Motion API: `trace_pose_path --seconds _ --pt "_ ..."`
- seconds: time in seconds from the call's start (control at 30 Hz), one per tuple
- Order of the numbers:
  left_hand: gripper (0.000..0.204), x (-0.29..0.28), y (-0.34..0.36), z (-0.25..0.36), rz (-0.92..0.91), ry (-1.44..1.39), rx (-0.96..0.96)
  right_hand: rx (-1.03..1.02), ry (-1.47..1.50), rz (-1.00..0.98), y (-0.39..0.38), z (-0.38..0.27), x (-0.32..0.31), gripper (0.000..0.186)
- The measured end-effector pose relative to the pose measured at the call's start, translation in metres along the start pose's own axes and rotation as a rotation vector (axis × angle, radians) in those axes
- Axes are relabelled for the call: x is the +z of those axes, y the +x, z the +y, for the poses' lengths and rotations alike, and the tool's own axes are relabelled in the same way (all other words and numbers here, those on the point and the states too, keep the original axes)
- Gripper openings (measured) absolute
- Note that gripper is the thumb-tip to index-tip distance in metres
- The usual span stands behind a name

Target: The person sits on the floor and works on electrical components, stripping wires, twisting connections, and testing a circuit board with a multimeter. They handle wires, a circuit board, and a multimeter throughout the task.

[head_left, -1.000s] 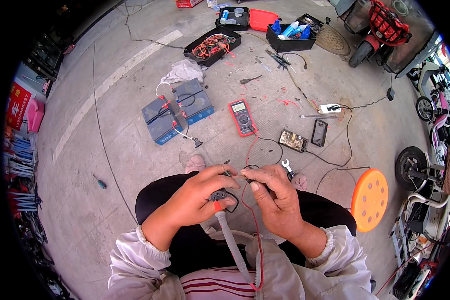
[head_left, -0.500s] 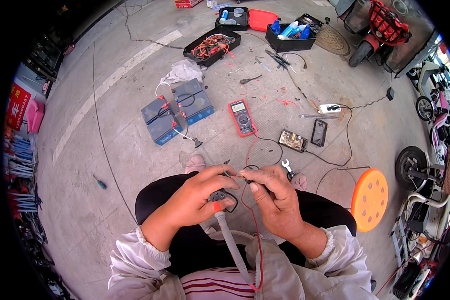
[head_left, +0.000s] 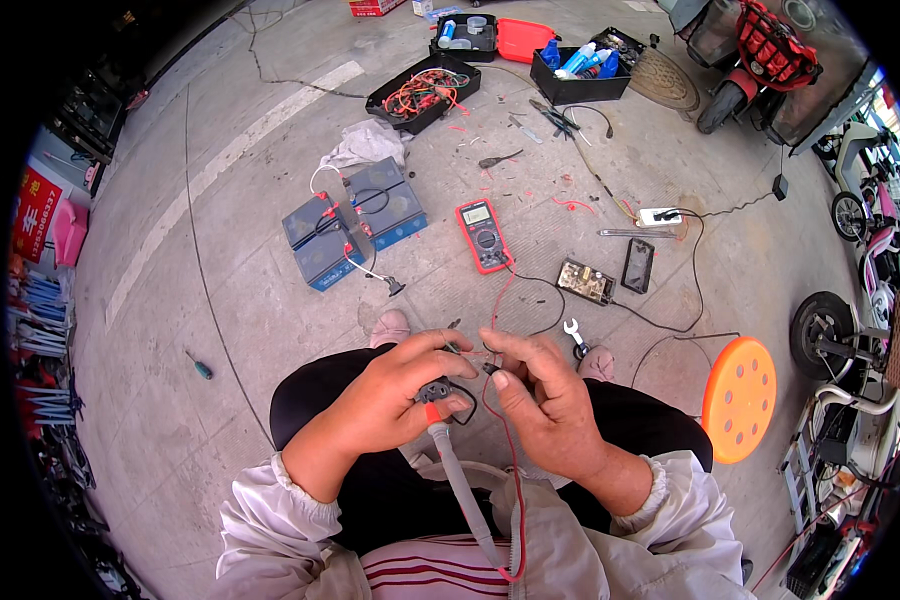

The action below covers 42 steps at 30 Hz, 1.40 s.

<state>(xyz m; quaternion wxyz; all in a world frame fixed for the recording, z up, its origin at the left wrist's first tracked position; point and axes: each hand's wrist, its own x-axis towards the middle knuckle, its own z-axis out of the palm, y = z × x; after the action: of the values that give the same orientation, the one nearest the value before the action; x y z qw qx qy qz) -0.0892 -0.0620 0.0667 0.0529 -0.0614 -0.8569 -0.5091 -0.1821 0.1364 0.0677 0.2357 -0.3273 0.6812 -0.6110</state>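
Note:
In my left hand (head_left: 375, 400) are a black plug connector (head_left: 435, 390) and a grey-and-red test probe (head_left: 455, 475), whose red lead loops down over my jacket. Its upper fingers are at thin bare wire ends beside a dark lead. My right hand (head_left: 550, 410) is just right of it, thumb at a small black piece (head_left: 490, 369) on the wire, index finger raised off it. Ahead on the floor lie a red multimeter (head_left: 485, 235), an opened electronic unit (head_left: 585, 282) and its black cover (head_left: 638, 265).
Two wired battery blocks (head_left: 383, 208) sit left. Black toolboxes (head_left: 580, 85), pliers (head_left: 560, 120) and a power strip (head_left: 660, 217) are farther off. A wrench (head_left: 575, 337) is near my shoe, an orange stool (head_left: 738, 400) right. Scooters (head_left: 825, 335) line the right; a screwdriver (head_left: 202, 368) lies left.
My right index finger has lifted and parted slightly from the thumb, uncovering more of the wire and small black piece. My left hand has stayed in place.

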Motion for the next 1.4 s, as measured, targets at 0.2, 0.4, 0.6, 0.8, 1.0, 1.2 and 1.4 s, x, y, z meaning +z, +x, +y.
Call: trace_pose_path --seconds 0.2,0.4,0.6,0.8,1.0,1.2,1.4 --pt "0.031 -0.001 0.001 0.003 0.001 0.009 0.005 -0.128 -0.028 0.06 0.002 0.005 0.0 0.031" --pt "0.032 0.0 0.001 0.003 0.006 0.012 0.003 -0.106 -0.101 0.057 0.001 -0.003 -0.002 0.029" --pt "0.032 -0.001 0.001 0.001 0.003 0.015 -0.001 0.097 -0.048 0.05 0.001 -0.002 -0.003 0.03" --pt "0.03 0.0 0.001 -0.003 0.026 0.011 -0.003 0.106 -0.054 0.081 -0.005 0.006 -0.003 0.025" --pt "0.031 0.001 0.001 -0.002 0.039 0.032 -0.019 -0.334 -0.22 -0.128 -0.001 -0.012 -0.005 0.05" --pt "0.03 0.006 0.002 -0.005 0.082 0.102 -0.06 -0.699 -0.315 -0.142 -0.004 -0.008 0.006 0.045" --pt "0.028 0.003 0.0 -0.007 0.135 0.141 -0.106 -0.605 -0.249 -0.006 -0.006 -0.019 -0.004 0.038"
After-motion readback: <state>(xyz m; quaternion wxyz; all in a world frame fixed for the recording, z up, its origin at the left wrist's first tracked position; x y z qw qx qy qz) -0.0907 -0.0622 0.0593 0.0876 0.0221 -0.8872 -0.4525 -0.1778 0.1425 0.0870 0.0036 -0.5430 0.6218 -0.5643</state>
